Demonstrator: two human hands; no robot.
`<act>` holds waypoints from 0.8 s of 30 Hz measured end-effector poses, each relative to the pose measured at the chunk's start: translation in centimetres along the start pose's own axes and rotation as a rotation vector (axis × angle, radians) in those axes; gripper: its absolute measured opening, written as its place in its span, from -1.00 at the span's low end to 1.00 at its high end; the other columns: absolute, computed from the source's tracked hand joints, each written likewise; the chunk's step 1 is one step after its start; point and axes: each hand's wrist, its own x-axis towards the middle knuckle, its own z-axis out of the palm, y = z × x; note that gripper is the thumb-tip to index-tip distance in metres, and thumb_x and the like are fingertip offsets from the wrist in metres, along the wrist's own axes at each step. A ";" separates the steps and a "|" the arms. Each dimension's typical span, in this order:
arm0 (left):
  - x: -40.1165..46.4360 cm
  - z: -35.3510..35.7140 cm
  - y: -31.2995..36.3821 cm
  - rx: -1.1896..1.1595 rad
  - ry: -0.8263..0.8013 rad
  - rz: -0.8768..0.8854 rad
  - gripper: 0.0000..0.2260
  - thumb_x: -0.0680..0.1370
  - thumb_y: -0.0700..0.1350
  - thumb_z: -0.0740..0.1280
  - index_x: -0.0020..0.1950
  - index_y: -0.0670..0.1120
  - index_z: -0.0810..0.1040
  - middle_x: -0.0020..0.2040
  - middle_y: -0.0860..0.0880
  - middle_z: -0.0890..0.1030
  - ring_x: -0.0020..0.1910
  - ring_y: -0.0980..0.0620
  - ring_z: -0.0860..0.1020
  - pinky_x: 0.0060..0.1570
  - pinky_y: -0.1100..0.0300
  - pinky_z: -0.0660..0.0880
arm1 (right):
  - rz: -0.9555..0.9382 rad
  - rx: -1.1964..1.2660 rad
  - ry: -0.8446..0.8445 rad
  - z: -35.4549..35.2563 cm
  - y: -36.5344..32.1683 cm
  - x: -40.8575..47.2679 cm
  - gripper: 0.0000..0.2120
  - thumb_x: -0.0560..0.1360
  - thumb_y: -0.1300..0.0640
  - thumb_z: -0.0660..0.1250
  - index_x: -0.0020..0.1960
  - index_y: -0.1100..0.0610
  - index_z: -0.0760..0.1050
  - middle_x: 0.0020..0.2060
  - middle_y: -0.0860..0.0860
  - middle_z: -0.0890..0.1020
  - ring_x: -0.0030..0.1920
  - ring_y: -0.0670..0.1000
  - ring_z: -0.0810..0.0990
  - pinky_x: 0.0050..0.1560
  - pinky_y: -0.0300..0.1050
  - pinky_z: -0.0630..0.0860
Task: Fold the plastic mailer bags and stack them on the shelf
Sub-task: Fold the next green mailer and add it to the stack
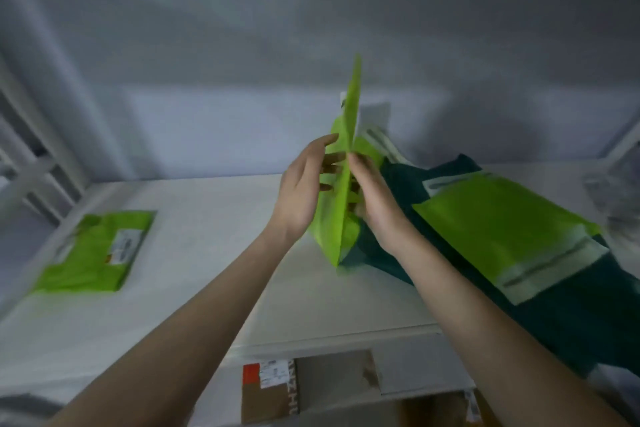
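Note:
A lime-green plastic mailer bag (341, 204) stands upright on edge above the white shelf (214, 253), seen almost edge-on. My left hand (304, 191) lies flat against its left face with straight fingers. My right hand (372, 198) holds its right face, fingers curled onto the plastic, thumb near the top edge. A folded lime-green mailer (93, 253) with a white label lies flat at the shelf's left. Another lime-green mailer (502, 232) with a pale sealing strip lies on a dark green bag (571, 322) at the right.
A white wall rises behind the shelf. White frame bars (31, 163) stand at the far left. Below the shelf's front edge sit cardboard boxes (273, 392) with labels. Crumpled clear plastic (616, 184) lies at the far right.

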 end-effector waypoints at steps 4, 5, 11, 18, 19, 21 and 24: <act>-0.5 -3.9 -2.2 0.207 0.020 0.009 -0.66 0.47 -0.10 0.15 0.20 0.05 0.51 0.05 0.07 0.63 0.06 0.17 0.55 0.16 0.21 0.44 | 0.136 0.177 -0.026 2.6 1.1 0.8 -0.85 0.54 0.01 0.24 -0.01 -0.02 0.58 -0.09 -0.06 0.70 0.01 -0.02 0.64 0.16 -0.01 0.52; -0.6 -4.9 -3.1 0.308 0.030 0.019 -0.62 0.43 -0.09 0.15 0.22 0.06 0.51 0.10 0.07 0.61 0.14 0.13 0.52 0.24 0.13 0.41 | 0.169 0.157 0.004 3.0 1.7 0.9 -0.85 0.55 0.03 0.24 -0.03 -0.01 0.58 -0.12 -0.06 0.70 -0.01 -0.01 0.64 0.16 0.02 0.52; -2.2 -10.6 -8.5 0.574 0.230 -0.216 -0.56 0.50 -0.02 0.23 0.37 -0.10 0.39 0.34 -0.14 0.40 0.30 -0.14 0.41 0.32 -0.01 0.33 | 0.308 0.084 0.169 3.9 6.3 1.9 -0.84 0.54 0.04 0.27 0.09 0.03 0.53 0.17 0.08 0.59 0.18 0.11 0.56 0.28 0.11 0.44; -4.7 -13.6 -12.6 0.576 0.177 -0.449 -0.49 0.51 -0.16 0.34 0.42 -0.06 0.27 0.32 -0.14 0.42 0.20 -0.15 0.48 0.21 0.05 0.42 | 0.365 -0.335 0.165 4.8 12.4 1.2 -0.71 0.53 0.13 0.32 0.15 0.30 0.53 0.12 0.21 0.60 0.09 0.14 0.58 -0.10 -0.21 0.46; -4.9 -13.7 -12.9 0.582 0.159 -0.463 -0.49 0.53 -0.16 0.31 0.45 -0.07 0.24 0.36 -0.15 0.37 0.23 -0.13 0.45 0.24 0.07 0.39 | 0.365 -0.376 0.158 4.8 13.1 1.2 -0.65 0.52 0.08 0.32 0.20 0.28 0.50 0.16 0.18 0.59 0.13 0.14 0.56 0.00 -0.16 0.47; -5.1 -13.9 -13.2 0.631 0.116 -0.486 -0.47 0.56 -0.17 0.27 0.49 -0.10 0.17 0.41 -0.16 0.26 0.32 -0.12 0.37 0.30 0.11 0.29 | 0.337 -0.499 0.152 4.9 13.8 1.2 -0.54 0.51 0.01 0.33 0.30 0.26 0.41 0.23 0.17 0.54 0.21 0.15 0.51 0.18 -0.06 0.44; -5.1 -14.2 -13.2 0.774 0.098 -0.385 -0.54 0.55 -0.19 0.25 0.45 -0.15 0.26 0.40 -0.16 0.28 0.37 -0.14 0.31 0.35 0.08 0.24 | 0.163 -0.823 0.159 4.8 13.8 1.2 -0.47 0.51 0.12 0.34 0.37 0.34 0.30 0.27 0.24 0.44 0.31 0.20 0.38 0.28 -0.03 0.28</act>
